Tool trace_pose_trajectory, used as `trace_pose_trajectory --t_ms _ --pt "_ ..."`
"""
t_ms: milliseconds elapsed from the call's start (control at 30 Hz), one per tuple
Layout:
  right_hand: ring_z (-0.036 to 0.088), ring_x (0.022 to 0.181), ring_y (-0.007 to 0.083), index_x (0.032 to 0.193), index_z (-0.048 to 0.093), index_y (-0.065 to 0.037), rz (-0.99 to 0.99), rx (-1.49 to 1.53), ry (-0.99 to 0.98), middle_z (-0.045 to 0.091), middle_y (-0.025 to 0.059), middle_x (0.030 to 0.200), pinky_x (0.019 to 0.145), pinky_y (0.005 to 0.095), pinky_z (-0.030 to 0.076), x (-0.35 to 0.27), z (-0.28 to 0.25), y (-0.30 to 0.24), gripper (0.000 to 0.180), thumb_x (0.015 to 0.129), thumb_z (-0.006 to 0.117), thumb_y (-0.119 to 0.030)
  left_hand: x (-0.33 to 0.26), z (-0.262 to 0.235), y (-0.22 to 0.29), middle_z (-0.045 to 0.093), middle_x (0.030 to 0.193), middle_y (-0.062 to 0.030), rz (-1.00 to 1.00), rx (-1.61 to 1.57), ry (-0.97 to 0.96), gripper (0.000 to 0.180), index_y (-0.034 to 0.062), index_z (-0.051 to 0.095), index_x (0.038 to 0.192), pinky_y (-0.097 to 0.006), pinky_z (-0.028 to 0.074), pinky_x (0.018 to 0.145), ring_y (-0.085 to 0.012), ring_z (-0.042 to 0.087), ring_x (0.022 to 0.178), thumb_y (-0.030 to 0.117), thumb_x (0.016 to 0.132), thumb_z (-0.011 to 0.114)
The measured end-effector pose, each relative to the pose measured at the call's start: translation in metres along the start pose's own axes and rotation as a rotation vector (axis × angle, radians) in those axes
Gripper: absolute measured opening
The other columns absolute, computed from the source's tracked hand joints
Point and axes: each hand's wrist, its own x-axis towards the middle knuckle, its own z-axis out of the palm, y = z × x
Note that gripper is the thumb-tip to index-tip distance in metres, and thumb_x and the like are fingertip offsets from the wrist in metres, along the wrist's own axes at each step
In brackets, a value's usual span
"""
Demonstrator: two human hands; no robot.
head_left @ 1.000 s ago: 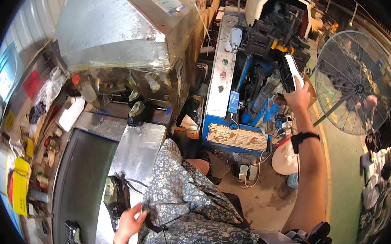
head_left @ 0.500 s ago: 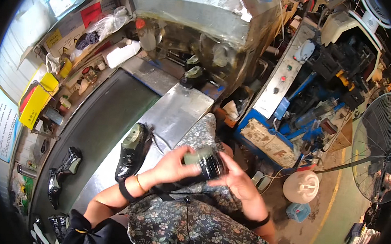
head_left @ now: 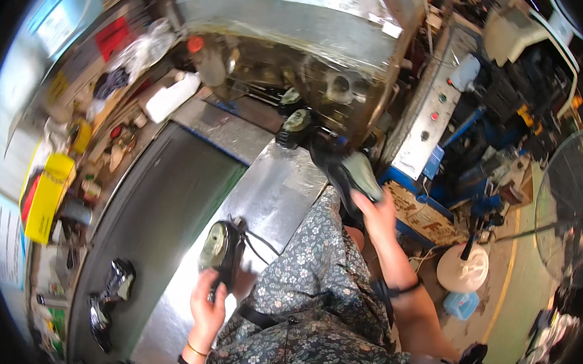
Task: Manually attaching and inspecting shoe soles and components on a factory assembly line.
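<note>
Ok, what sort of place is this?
Probably a shoe-factory workshop: glossy black shoe-shaped pieces lie on a flat dark conveyor-like belt, and a blue-framed metal machine bears round red and green buttons.

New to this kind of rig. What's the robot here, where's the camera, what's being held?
No robot: these are a person's two bare hands. The view comes from the left of two fisheye cameras worn on the head, looking down, which is why straight edges bend near the rim. Picture left is the person's left.

The right hand holds a dark shoe-like piece with a pale grey-green face; it is blurred. The left hand is at the near end of a black shoe on the shiny metal worktop; how firmly it grips is unclear.

To the left, two more dark pieces lie on a dark band. The patterned cloth in the middle is the wearer's clothing.
</note>
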Motion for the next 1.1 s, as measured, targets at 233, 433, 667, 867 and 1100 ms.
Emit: trace_pose_trajectory --t_ms 233,433,667,867,1100 --pt "0.062 0.103 0.035 0.121 0.048 0.009 0.046 -0.811 -0.276 0.062 0.0264 0.112 0.086 0.0415 0.052 0.162 0.118 0.07 0.081 0.073 0.073 -0.053 0.033 0.1 0.056 0.064 0.115 -0.0159 0.056 -0.329 -0.56 0.031 0.0033 0.065 0.109 -0.042 0.046 0.096 -0.035 0.059 0.111 0.009 0.078 0.07" --pt "0.065 0.089 0.0351 0.101 0.066 -0.009 -0.349 -0.444 0.253 0.067 0.016 0.093 0.077 0.0415 0.052 0.215 -0.087 0.117 0.018 0.088 0.061 -0.021 0.05 0.152 0.046 0.067 0.115 0.0012 0.634 -0.005 -0.696 0.034 0.0147 0.068 0.106 -0.033 0.049 0.081 -0.022 0.06 0.098 0.017 0.073 0.075" --pt "0.058 0.111 0.0357 0.111 0.061 0.002 0.202 -1.599 0.06 0.064 0.0191 0.113 0.097 0.044 0.043 0.257 -0.365 0.209 0.03 0.088 0.047 -0.013 0.06 0.167 0.05 0.068 0.112 0.0013 0.603 -0.019 -0.709 0.034 0.016 0.069 0.104 -0.034 0.05 0.075 -0.0206 0.063 0.088 0.014 0.071 0.075" --pt "0.045 0.13 0.0335 0.12 0.059 0.0 0.263 -1.77 -0.045 0.057 0.0205 0.13 0.109 0.0409 0.034 0.302 -0.388 0.245 0.04 0.084 0.05 -0.016 0.068 0.168 0.069 0.072 0.102 -0.0013 0.636 0.098 -0.798 0.032 0.0154 0.074 0.097 -0.033 0.049 0.071 -0.0164 0.061 0.081 0.015 0.065 0.076" --pt "0.043 0.131 0.0374 0.138 0.045 -0.004 0.661 -1.414 -0.245 0.046 0.021 0.141 0.109 0.0401 0.038 0.332 -0.361 0.226 0.061 0.079 0.06 -0.008 0.059 0.168 0.049 0.07 0.106 -0.0023 0.653 0.007 -0.884 0.034 0.0145 0.071 0.1 -0.034 0.05 0.072 -0.0184 0.062 0.083 0.014 0.067 0.076"
